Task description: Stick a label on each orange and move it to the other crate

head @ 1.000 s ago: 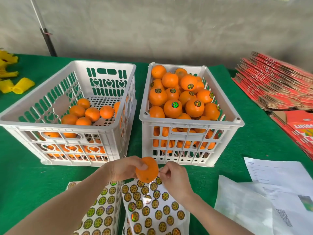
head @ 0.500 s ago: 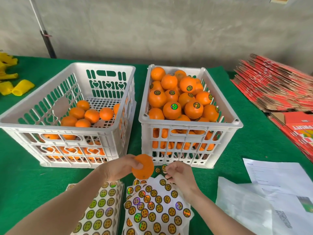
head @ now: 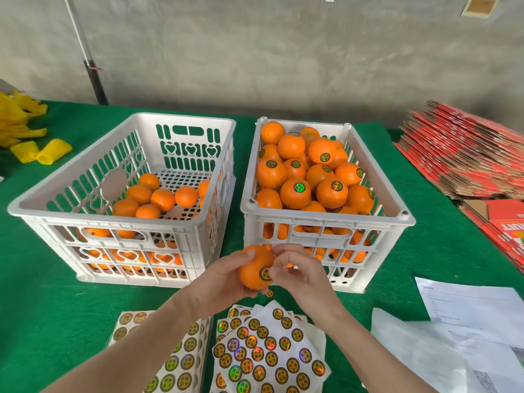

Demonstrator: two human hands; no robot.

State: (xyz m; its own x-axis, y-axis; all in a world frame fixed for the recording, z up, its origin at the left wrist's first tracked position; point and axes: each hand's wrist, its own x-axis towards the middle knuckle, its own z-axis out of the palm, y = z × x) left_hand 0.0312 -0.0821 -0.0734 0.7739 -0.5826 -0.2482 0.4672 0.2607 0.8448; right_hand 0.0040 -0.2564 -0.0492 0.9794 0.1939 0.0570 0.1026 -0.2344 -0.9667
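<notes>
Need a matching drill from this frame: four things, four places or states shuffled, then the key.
Things
1. left crate
2. right crate
3. held orange
4. label sheets

Places and states
A. flat on the green cloth, nearest the camera
B. heaped with labelled oranges
C. gripped by the left hand in front of the crates, right hand at the label on it
D. only a few bare oranges on its bottom

Pairs: 1-D, 2-B, 3-C, 4-A
</notes>
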